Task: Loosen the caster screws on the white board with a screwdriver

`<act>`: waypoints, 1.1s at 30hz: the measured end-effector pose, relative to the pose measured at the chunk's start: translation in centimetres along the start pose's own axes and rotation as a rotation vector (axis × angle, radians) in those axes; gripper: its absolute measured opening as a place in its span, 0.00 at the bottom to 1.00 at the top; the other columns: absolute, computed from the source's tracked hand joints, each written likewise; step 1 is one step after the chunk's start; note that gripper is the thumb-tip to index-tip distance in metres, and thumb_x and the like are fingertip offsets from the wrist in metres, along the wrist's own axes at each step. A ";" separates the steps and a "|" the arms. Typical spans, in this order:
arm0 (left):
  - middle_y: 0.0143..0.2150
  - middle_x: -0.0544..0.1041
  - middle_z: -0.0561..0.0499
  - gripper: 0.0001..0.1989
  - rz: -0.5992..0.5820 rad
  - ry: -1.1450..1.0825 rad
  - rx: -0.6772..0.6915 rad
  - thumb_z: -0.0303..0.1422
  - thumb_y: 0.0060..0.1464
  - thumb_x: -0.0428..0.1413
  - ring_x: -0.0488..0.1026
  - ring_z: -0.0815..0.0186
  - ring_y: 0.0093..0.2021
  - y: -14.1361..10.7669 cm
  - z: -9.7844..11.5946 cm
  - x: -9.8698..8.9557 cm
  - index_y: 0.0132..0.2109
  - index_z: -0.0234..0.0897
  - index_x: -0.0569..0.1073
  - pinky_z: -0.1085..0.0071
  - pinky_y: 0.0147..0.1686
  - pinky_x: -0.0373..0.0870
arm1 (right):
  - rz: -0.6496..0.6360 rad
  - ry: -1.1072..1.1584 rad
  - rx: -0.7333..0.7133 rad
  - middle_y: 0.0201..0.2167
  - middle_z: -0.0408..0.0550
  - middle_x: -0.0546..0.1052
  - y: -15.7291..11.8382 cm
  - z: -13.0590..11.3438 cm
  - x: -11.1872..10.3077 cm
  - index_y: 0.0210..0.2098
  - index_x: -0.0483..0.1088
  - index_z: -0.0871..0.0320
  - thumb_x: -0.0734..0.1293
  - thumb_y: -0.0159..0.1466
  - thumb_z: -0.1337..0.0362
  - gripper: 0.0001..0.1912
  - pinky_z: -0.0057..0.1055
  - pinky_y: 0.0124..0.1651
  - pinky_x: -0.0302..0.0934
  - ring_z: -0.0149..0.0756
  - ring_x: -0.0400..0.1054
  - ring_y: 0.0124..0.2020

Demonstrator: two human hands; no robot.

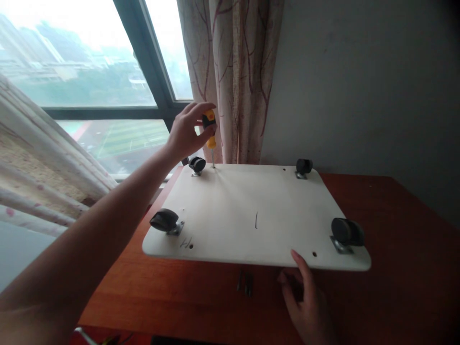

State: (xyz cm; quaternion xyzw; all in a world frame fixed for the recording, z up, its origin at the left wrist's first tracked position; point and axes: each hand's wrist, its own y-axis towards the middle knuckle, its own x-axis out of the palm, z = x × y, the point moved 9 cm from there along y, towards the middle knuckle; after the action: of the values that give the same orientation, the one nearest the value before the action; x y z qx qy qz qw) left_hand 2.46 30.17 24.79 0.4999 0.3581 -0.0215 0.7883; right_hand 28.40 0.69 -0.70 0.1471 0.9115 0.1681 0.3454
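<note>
A white board (230, 215) with rounded corners lies over the wooden table, caster wheels at its corners facing up. My left hand (190, 129) is closed around the yellow and black handle of a screwdriver (211, 143). The screwdriver stands nearly upright, its tip at a hole by the board's far left edge. At the front edge, right of the middle, my right hand (305, 292) holds the board, one fingertip on top and other fingers lower in shadow. Near this hand are a front right caster (347, 232) and a dark hole (314, 254).
Several bolts (245, 282) lie on the reddish wooden table (161, 292) in front of the board. Other casters include the far left (197, 164), front left (164, 220) and far right (304, 166). Behind are a window (108, 62), a curtain (240, 72) and a grey wall.
</note>
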 end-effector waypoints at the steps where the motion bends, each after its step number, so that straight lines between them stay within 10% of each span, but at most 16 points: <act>1: 0.56 0.76 0.45 0.25 -0.043 -0.086 0.003 0.29 0.55 0.58 0.79 0.58 0.49 0.0 -0.1 0.5 0.61 0.44 0.70 0.63 0.46 0.81 | -0.004 0.002 0.006 0.36 0.54 0.84 0.0 0.1 0.0 0.63 0.63 0.60 0.62 0.72 0.56 0.23 0.28 0.35 0.76 0.40 0.82 0.36; 4: 0.56 0.77 0.45 0.29 -0.120 -0.219 -0.042 0.28 0.56 0.56 0.80 0.59 0.48 -0.1 -0.9 1.6 0.64 0.46 0.65 0.65 0.44 0.81 | -0.016 0.011 0.021 0.34 0.52 0.84 0.0 0.2 0.2 0.63 0.63 0.60 0.61 0.73 0.56 0.23 0.27 0.33 0.75 0.39 0.82 0.34; 11: 0.50 0.78 0.46 0.26 0.095 0.127 -0.009 0.30 0.46 0.66 0.79 0.62 0.36 -0.1 -0.7 -0.8 0.54 0.42 0.73 0.64 0.39 0.79 | -0.005 0.020 0.010 0.35 0.53 0.84 0.1 0.1 0.0 0.62 0.64 0.60 0.62 0.72 0.56 0.23 0.27 0.35 0.76 0.39 0.82 0.34; 18: 0.55 0.76 0.46 0.37 -0.106 -0.224 -0.017 0.25 0.51 0.58 0.80 0.63 0.40 -0.8 -3.0 1.5 0.67 0.50 0.60 0.67 0.38 0.80 | -0.007 -0.001 -0.023 0.34 0.51 0.84 0.1 -0.1 0.1 0.64 0.61 0.59 0.62 0.72 0.58 0.23 0.27 0.35 0.76 0.39 0.82 0.35; 23: 0.54 0.75 0.45 0.42 0.008 -0.077 -0.048 0.26 0.46 0.63 0.79 0.63 0.35 -1.4 -3.9 0.8 0.68 0.49 0.61 0.71 0.29 0.78 | -0.009 0.000 -0.017 0.34 0.51 0.84 0.1 0.0 0.1 0.63 0.62 0.58 0.62 0.72 0.58 0.23 0.26 0.35 0.75 0.38 0.82 0.35; 33: 0.53 0.76 0.45 0.33 -0.016 -0.229 0.023 0.26 0.53 0.59 0.78 0.59 0.48 -0.7 -3.7 0.9 0.65 0.47 0.64 0.65 0.42 0.81 | -0.014 0.029 0.007 0.33 0.51 0.83 0.1 0.2 0.1 0.63 0.63 0.59 0.62 0.72 0.57 0.23 0.28 0.36 0.76 0.38 0.81 0.34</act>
State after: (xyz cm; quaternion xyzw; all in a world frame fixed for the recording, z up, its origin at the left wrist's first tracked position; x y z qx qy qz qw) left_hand 0.88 33.13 22.83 0.5005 0.2695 -0.0887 0.8179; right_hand 28.47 0.83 -0.85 0.1396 0.9181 0.1645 0.3326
